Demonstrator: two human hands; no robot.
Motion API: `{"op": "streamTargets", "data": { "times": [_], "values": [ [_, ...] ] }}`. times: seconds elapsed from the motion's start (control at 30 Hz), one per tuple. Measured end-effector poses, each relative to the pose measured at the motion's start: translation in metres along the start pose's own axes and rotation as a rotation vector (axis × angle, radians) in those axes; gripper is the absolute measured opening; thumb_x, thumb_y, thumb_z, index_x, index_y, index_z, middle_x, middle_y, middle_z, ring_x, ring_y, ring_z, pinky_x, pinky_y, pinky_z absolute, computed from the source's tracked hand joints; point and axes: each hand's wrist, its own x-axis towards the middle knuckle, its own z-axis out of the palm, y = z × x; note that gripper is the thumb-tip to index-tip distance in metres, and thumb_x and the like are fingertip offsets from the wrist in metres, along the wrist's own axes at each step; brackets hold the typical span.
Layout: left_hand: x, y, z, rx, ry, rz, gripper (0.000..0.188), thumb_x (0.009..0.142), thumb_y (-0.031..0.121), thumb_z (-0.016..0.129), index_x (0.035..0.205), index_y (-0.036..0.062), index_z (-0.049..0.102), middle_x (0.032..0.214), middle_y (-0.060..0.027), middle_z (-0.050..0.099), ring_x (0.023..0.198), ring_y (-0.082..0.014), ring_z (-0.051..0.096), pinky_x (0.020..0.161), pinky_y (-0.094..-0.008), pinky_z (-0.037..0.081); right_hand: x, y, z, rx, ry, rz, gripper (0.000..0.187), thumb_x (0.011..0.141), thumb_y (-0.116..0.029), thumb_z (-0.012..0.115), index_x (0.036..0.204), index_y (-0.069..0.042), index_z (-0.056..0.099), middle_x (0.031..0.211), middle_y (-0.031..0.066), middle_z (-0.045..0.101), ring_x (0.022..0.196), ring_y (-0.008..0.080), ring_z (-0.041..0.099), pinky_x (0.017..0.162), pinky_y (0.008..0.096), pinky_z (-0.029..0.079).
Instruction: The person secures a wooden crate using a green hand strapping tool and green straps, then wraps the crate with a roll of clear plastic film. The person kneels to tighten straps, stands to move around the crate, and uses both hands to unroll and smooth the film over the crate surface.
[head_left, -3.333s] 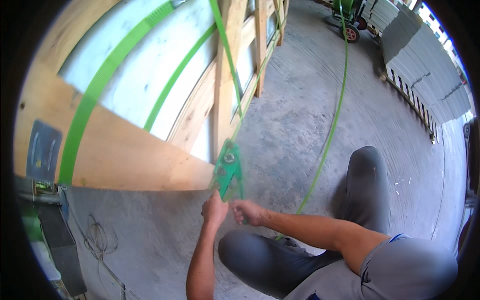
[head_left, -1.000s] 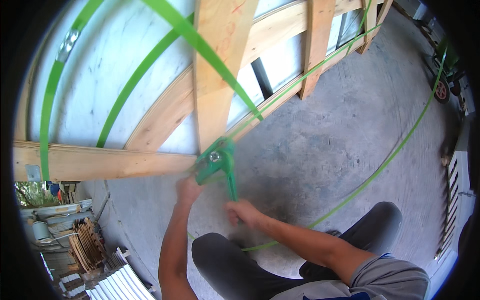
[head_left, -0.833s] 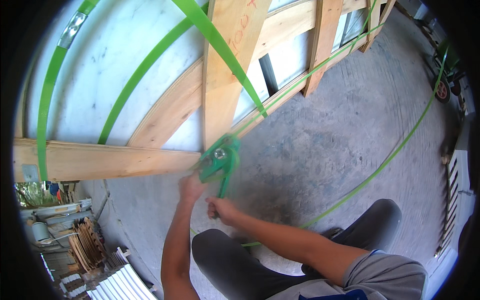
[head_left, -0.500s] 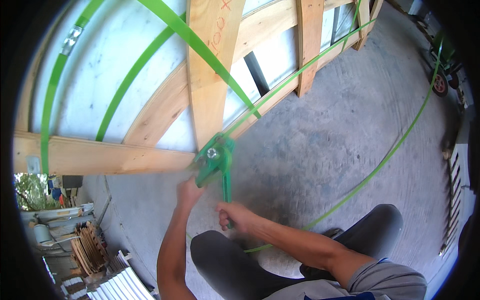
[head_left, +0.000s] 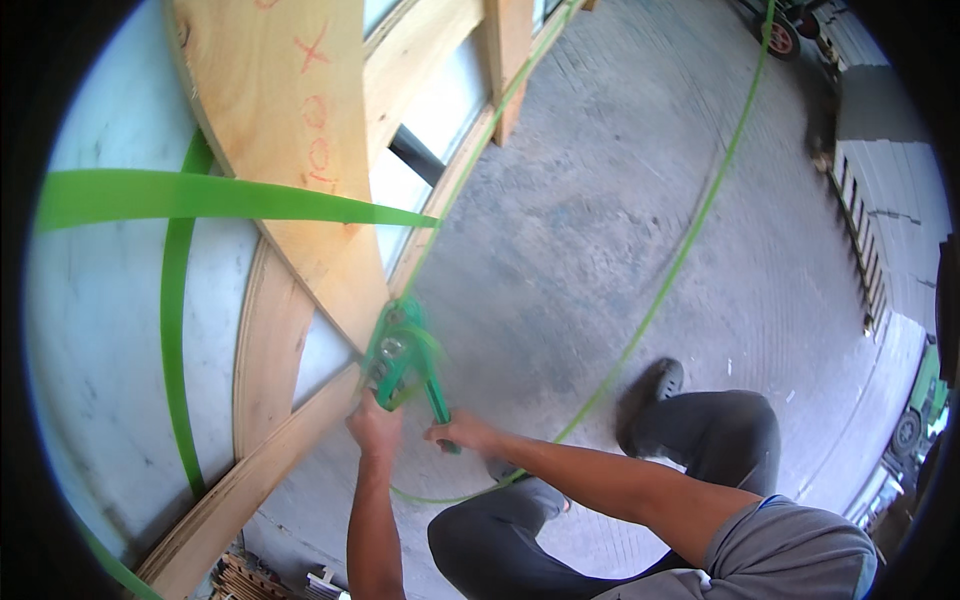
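A green hand strapping tensioner (head_left: 392, 347) sits at the lower corner of a wooden crate, against its bottom rail (head_left: 285, 465). My left hand (head_left: 375, 428) is wrapped round its lower end, beside the crate's edge. Closed on the tensioner's long lever is my right hand (head_left: 466, 431), to the right of the left one. A green strap (head_left: 462, 170) runs from the tool along the crate's edge. Another wide green strap (head_left: 230, 197) crosses an upright plank (head_left: 290, 110) with red handwriting. White, grey-veined slabs (head_left: 100, 330) stand behind the planks. Motion blurs the tool slightly.
A loose length of green strap (head_left: 688, 240) curves over the concrete floor (head_left: 570, 220) on the right and passes near my legs. At the far right are a wheeled cart (head_left: 780, 38), a slatted wooden frame (head_left: 858, 235) and a green vehicle (head_left: 915, 410).
My view has turned and moved closer to the crate, so its planks stand at another angle. Both hands keep their hold on the tensioner, and its lever still points down toward me.
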Motion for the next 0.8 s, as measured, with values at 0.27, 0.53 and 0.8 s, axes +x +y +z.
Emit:
{"op": "streamTargets", "data": {
  "times": [0.27,0.53,0.8],
  "values": [
    [0.000,0.013,-0.027,-0.040,-0.284,-0.124,0.046,0.080,0.031,0.068,0.116,0.0066,0.055,0.107,-0.0208,0.064,0.098,-0.0409,0.062,0.081,-0.0516,0.048,-0.154,0.056,0.015,-0.541,0.182,0.116,0.039,0.080,-0.035,0.064,0.090,0.002,0.066,0.081,0.0161,0.067,0.072,0.0257,0.065,0.068,0.0395,0.050],
    [-0.096,0.140,-0.082,-0.010,-0.753,-0.491,0.032,0.085,0.023,0.058,0.105,-0.0018,0.064,0.106,-0.0182,0.068,0.100,-0.0382,0.065,0.086,-0.0510,0.052,-0.373,0.013,0.032,-0.535,0.371,0.420,0.034,0.087,-0.030,0.062,0.097,0.002,0.067,0.087,0.0115,0.070,0.077,0.0205,0.068,0.070,0.0337,0.054],
    [-0.086,0.397,-0.232,-1.887,-1.037,-0.684,0.036,0.092,0.033,0.055,0.113,0.0033,0.057,0.096,-0.0123,0.068,0.084,-0.0255,0.068,0.073,-0.0410,0.055,-0.548,-0.087,0.086,-0.538,0.614,0.151,0.036,0.085,-0.034,0.060,0.103,-0.003,0.067,0.108,0.0157,0.067,0.101,0.0325,0.064,0.089,0.0394,0.049]
  ]
}}
